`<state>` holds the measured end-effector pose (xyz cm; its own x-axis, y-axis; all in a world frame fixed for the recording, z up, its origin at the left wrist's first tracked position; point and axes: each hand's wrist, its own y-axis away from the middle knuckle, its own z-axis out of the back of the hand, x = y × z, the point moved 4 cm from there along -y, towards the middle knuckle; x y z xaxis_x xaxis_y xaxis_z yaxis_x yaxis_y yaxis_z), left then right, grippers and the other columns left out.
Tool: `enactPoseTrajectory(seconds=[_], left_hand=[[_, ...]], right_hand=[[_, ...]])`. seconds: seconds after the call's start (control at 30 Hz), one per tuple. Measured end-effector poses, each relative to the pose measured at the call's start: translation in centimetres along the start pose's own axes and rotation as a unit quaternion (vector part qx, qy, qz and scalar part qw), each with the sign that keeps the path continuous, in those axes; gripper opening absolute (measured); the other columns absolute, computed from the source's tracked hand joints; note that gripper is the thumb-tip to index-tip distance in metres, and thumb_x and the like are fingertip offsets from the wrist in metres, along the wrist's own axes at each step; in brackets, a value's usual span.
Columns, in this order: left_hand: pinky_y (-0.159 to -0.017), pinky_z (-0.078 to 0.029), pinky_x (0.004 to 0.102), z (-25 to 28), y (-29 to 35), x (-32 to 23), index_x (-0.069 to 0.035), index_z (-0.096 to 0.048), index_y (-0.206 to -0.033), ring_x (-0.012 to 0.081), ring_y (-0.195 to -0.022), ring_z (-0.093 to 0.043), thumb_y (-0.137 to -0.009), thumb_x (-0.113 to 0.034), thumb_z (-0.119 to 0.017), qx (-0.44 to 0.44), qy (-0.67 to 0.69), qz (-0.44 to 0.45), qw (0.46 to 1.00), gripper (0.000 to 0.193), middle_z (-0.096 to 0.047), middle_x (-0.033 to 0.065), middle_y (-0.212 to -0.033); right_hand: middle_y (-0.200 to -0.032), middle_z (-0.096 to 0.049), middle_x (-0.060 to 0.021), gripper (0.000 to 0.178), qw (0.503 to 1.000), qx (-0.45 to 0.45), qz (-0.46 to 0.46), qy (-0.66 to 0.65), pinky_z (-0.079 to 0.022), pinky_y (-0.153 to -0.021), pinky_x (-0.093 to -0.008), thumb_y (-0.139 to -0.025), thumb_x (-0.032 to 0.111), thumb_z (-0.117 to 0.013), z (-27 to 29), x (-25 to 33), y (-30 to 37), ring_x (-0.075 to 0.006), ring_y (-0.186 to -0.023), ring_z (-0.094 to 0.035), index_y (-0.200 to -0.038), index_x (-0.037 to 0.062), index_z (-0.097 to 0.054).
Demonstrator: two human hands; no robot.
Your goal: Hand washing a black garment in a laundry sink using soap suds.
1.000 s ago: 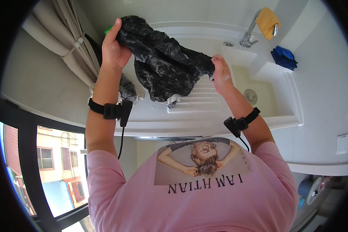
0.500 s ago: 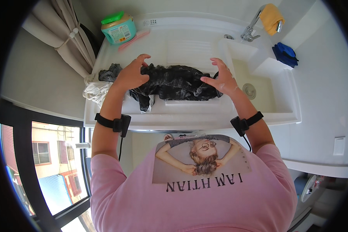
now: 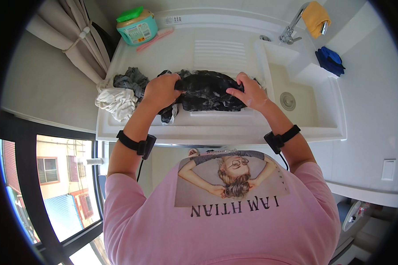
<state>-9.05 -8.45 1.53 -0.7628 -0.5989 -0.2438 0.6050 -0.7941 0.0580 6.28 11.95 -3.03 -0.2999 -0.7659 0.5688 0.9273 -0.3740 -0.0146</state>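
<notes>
A wet black garment [image 3: 212, 90] with patches of white suds lies bunched across the white washboard [image 3: 221, 53] of the laundry sink. My left hand [image 3: 162, 92] is closed on its left end, with the fingers partly hidden by the cloth. At the other end my right hand [image 3: 251, 92] grips the cloth between thumb and fingers; suds cling to the wrist. Beside my left hand lie a grey cloth [image 3: 132, 81] and a white cloth [image 3: 116, 102], both crumpled.
A teal tub with a green lid [image 3: 137, 30] and a pink brush [image 3: 155, 39] stand at the back left. To the right are the sink basin [image 3: 305, 104], a faucet [image 3: 288, 35] with an orange cloth [image 3: 316, 18], and blue folded cloths [image 3: 329, 61].
Both hands were raised with fingers spread over the black garment. Now they have closed on its ends, the left having moved to the right, and the garment is bunched shorter.
</notes>
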Motion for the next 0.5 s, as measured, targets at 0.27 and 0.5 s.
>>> enactPoseTrajectory(seconds=[0.27, 0.5], left_hand=[[-0.080, -0.047, 0.0360, 3.1, -1.4, -0.9, -0.006, -0.049, -0.095, 0.0256, -0.099, -0.056, -0.073, -0.007, -0.059, -0.091, 0.539, -0.183, 0.817, 0.024, -0.054, 0.0145, -0.113], [-0.084, -0.048, 0.0397, 2.5, -3.8, -3.7, -0.009, -0.039, -0.097, 0.0295, -0.099, -0.055, -0.076, -0.001, -0.046, -0.004, 0.876, -0.064, 0.477, 0.024, -0.050, 0.0192, -0.118]], right_hand=[[-0.101, -0.059, -0.0157, 0.063, 0.994, 0.047, 0.047, -0.088, -0.044, -0.079, -0.0331, -0.066, 0.030, -0.075, 0.3, 1.7, -1.4, -0.0280, -0.089, -0.058, -0.115, 0.0022, -0.047], [-0.103, -0.055, -0.0060, 0.041, 0.597, -0.018, -0.033, -0.801, -0.048, -0.082, -0.0437, -0.080, 0.007, -0.050, 1.3, 4.7, -2.6, -0.0227, -0.095, -0.055, -0.120, 0.0111, -0.043]])
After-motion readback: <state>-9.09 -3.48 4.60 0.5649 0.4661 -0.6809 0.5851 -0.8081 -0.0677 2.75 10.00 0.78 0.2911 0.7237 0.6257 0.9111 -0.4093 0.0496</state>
